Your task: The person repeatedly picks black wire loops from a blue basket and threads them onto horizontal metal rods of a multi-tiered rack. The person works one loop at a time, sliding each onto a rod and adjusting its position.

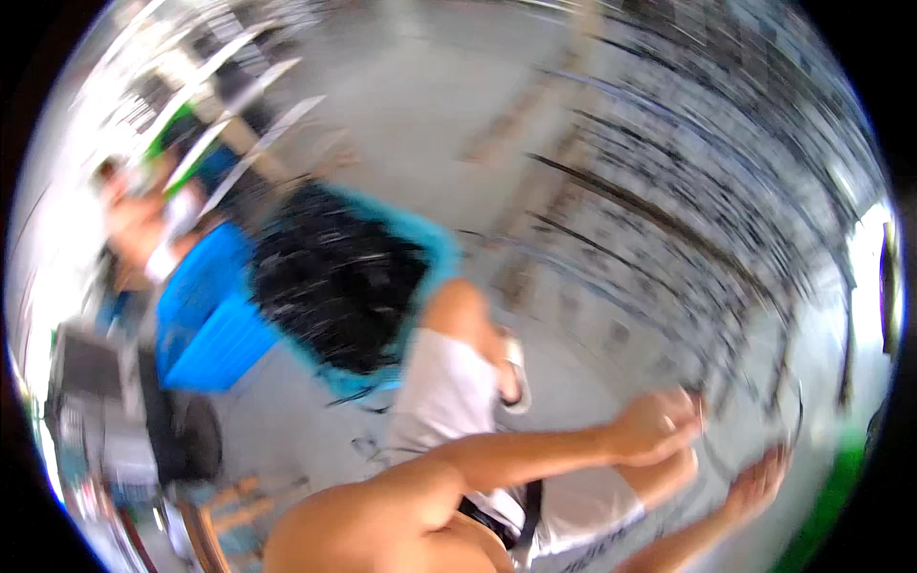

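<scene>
Motion blurs the whole picture. My left hand (659,425) is stretched out to the lower right, its fingers curled closed around one end of a thin dark cord. The cord (801,406) bows in a loose loop between my hands. My right hand (759,482) is just below and to the right, with its fingers bent together where the other end of the loop meets them. The cord's exact kind is too smeared to tell.
A turquoise basket (444,244) heaped with black strands (339,277) stands by my knee. Left of it is a blue crate (215,320). A long rack (659,210) hung with many dark pieces fills the right. Another person (143,220) is at the far left.
</scene>
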`<state>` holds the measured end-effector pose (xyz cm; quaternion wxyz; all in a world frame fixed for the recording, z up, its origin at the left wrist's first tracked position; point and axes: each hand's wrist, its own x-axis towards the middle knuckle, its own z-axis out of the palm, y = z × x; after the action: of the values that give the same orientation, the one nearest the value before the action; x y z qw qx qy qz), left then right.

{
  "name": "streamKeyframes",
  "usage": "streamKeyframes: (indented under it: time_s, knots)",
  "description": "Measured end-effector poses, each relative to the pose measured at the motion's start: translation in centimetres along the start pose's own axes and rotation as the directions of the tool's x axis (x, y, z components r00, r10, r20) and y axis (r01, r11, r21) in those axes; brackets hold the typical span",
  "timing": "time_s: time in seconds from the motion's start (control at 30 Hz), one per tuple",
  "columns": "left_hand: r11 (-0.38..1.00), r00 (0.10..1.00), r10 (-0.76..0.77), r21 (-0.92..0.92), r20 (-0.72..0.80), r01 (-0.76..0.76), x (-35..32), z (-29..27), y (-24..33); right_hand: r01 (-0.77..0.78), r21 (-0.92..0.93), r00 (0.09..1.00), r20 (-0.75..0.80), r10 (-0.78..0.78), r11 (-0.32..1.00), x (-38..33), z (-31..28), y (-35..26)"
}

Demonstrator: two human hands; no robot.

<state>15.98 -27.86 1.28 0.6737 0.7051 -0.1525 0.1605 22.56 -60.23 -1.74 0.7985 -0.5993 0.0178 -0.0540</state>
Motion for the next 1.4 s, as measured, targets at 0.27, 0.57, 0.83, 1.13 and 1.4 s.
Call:
streamKeyframes:
  time_s: [0.27, 0.57, 0.83, 1.13, 1.4]
  knots:
    - [0.942, 0.952, -0.304, 0.168, 0.046, 0.292, 4.4, 2.4, -8.6, -0.281, 0.072, 0.951, 0.158, 0.267, 0.957, 10.3, 17.3, -0.8]
    - [0.926, 0.948, -0.319, 0.204, -0.022, 0.316, 3.6, 7.6, -8.9, -0.438, 0.03, 0.888, 0.174, 0.426, 0.899, 9.7, 16.8, 6.4]
    - [0.929, 0.951, -0.307, 0.204, -0.043, 0.309, 4.8, 8.3, -11.7, -0.346, 0.056, 0.926, 0.18, 0.332, 0.936, 10.2, 16.8, 6.8]
    - [0.919, 0.908, -0.362, 0.079, -0.211, 0.385, 4.1, 9.0, -10.7, -0.27, 0.104, 0.951, 0.186, 0.248, 0.957, 8.9, 16.2, 6.6]
    - [0.913, 0.905, -0.407, -0.096, -0.126, 0.397, 4.6, 10.1, -11.6, -0.314, 0.024, 0.934, 0.191, 0.304, 0.949, 8.4, 14.7, 5.1]
